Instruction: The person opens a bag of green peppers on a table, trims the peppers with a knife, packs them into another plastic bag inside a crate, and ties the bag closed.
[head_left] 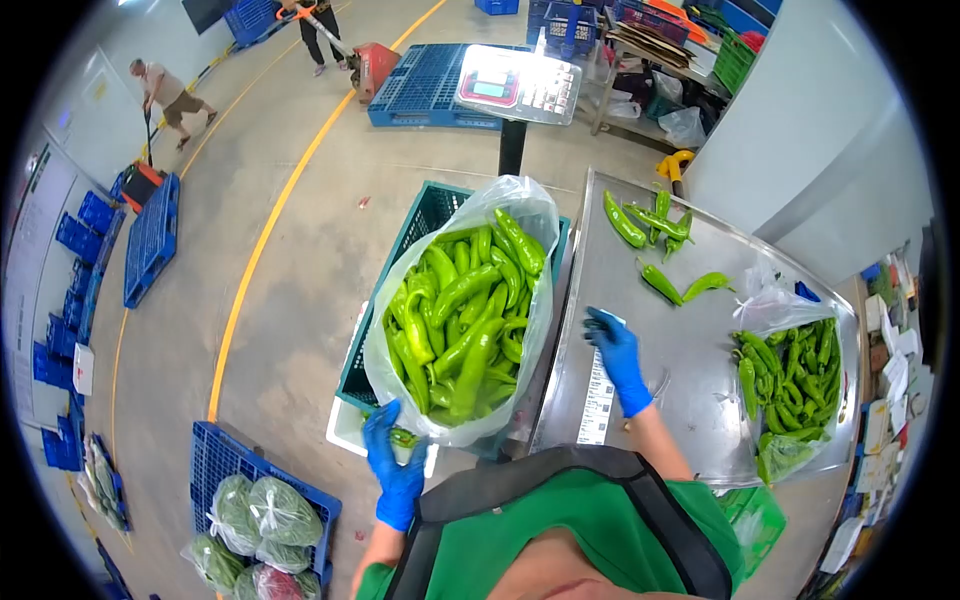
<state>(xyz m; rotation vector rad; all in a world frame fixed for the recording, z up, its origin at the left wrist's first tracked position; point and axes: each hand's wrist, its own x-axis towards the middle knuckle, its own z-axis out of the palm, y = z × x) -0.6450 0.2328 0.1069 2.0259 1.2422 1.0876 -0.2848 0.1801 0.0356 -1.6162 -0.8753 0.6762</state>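
Observation:
My left hand [393, 465], in a blue glove, is at the near rim of a clear plastic bag. Its fingers curl around a green pepper [403, 438], partly hidden by the glove. Long green peppers [465, 290] fill the bag [548, 225], which stands open in a dark green crate [392, 262]. My right hand [620, 360], also gloved in blue, is above the steel table [640, 300], fingers apart with nothing visible in them. Beneath it lies a strip of white printed labels [597, 400].
A scale display [520, 85] stands behind the crate. Loose peppers [655, 220] and another bag of peppers [795, 375] lie on the steel table. Bagged vegetables [285, 510] sit on a blue pallet [215, 440] at lower left. Two people with pallet jacks [375, 70] are farther back.

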